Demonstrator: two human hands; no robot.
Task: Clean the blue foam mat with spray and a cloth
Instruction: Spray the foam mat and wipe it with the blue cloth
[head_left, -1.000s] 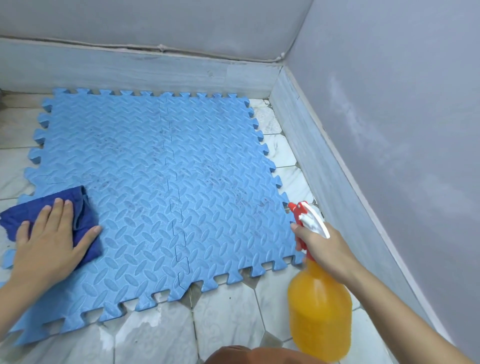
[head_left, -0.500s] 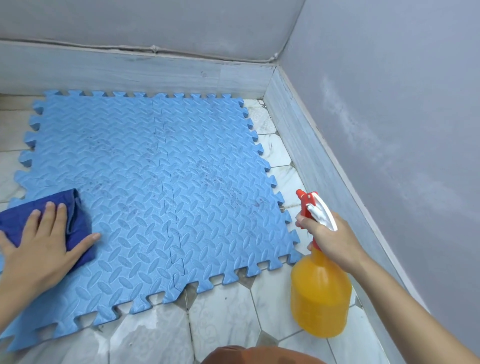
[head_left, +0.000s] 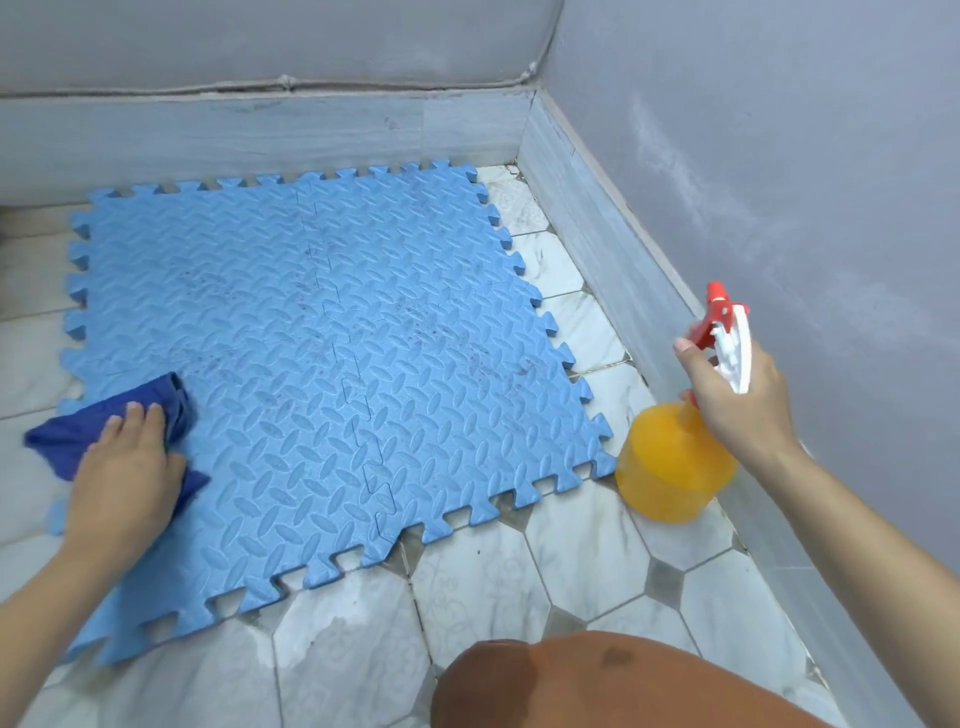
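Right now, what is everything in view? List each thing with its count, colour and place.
foam mat: one, made of joined pieces, blue, flat on the floor near the corner
cloth: one, dark blue, on the mat's left edge under the left hand
spray bottle: one, orange with a red and white head, right of the mat
floor: pale marbled tiles
walls: two, grey, meeting at the corner
knee: one, bottom centre
left hand: pressing the cloth
right hand: gripping the bottle

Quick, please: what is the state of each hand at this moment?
Left hand: open, lying flat on the dark blue cloth on the mat.
Right hand: closed around the spray bottle.
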